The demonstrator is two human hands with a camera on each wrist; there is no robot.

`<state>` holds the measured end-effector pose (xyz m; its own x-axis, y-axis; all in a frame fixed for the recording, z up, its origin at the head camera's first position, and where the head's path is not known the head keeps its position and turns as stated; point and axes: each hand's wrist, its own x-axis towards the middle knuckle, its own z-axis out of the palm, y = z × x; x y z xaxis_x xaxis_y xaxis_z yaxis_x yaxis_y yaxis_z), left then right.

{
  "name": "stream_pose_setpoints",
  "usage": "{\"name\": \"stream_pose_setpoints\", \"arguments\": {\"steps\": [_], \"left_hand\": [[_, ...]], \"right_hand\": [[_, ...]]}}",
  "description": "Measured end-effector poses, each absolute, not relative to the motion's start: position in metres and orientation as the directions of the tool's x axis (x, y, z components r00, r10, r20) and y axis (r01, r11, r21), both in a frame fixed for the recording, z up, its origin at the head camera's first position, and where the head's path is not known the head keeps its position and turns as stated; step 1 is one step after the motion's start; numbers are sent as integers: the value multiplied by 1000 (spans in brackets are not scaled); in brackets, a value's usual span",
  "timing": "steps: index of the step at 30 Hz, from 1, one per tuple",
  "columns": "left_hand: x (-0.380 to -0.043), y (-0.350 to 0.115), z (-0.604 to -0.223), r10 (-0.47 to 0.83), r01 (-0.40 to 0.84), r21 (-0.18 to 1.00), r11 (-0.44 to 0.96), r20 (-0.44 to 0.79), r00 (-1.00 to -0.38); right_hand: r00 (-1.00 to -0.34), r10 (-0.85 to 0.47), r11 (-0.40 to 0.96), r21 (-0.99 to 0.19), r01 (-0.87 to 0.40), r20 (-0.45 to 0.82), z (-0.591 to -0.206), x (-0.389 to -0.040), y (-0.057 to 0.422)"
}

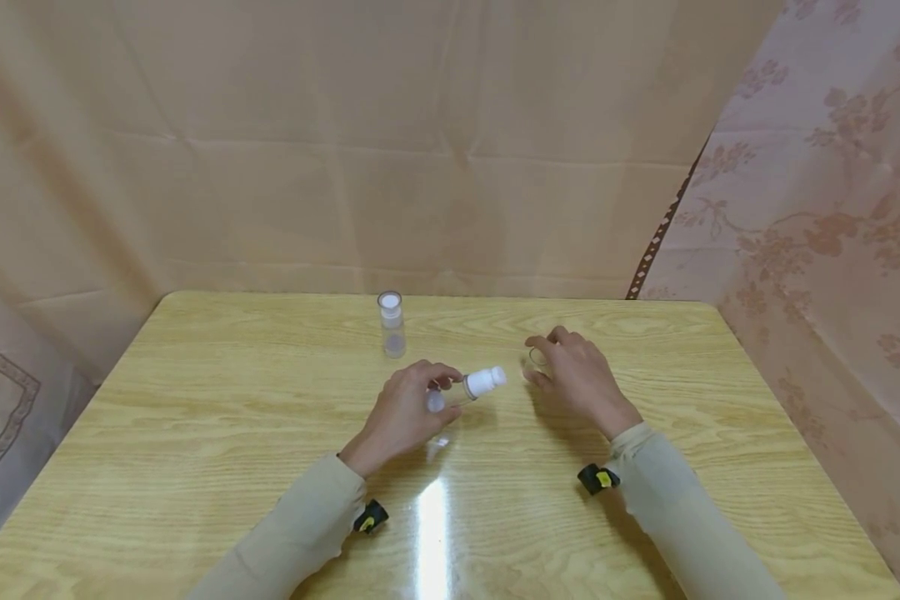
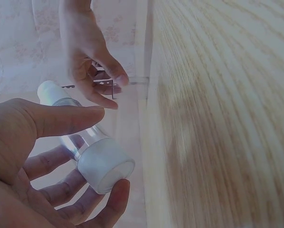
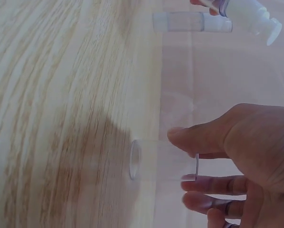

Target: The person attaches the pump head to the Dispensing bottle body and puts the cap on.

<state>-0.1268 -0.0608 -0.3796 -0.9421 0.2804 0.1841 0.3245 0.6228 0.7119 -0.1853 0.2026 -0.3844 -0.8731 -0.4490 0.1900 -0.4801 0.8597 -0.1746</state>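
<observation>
My left hand (image 1: 408,404) holds a small clear pump bottle (image 1: 459,394) above the table. The bottle is tilted, its white pump head (image 1: 486,381) pointing right and its whitish base (image 2: 106,164) toward the palm. Thumb and fingers lie around the clear body in the left wrist view. My right hand (image 1: 577,375) is at a clear cylindrical cap (image 3: 163,161) that stands on the table. Its thumb and fingers are spread on either side of the cap's upper end, with some gap; contact is hard to tell. A second pump bottle (image 1: 393,333) stands upright farther back.
The wood-grain table (image 1: 232,392) has its far edge close to a beige curtain (image 1: 390,167). A floral curtain (image 1: 832,208) hangs at the right. Light reflects off the table between the forearms.
</observation>
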Motion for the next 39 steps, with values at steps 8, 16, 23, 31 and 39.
{"name": "stream_pose_setpoints", "arguments": {"steps": [8,16,23,31,39], "left_hand": [[-126,-61,-380,285,321,715,621,175,-942],[-126,-61,-379,287,327,711,622,182,-941],[-125,-60,-380,290,344,704,621,202,-936],[-125,-60,-380,288,342,704,623,200,-937],[-126,-60,-379,287,340,708,619,200,-937]], "right_hand": [[-857,-486,857,-96,-506,173,-387,-184,202],[-864,-481,863,-97,-496,146,-386,-183,202],[-860,-480,854,-133,-504,173,-382,-182,202],[-858,-462,827,-241,-508,224,-374,-178,199],[-870,-430,771,-402,-493,243,-368,-170,200]]}}
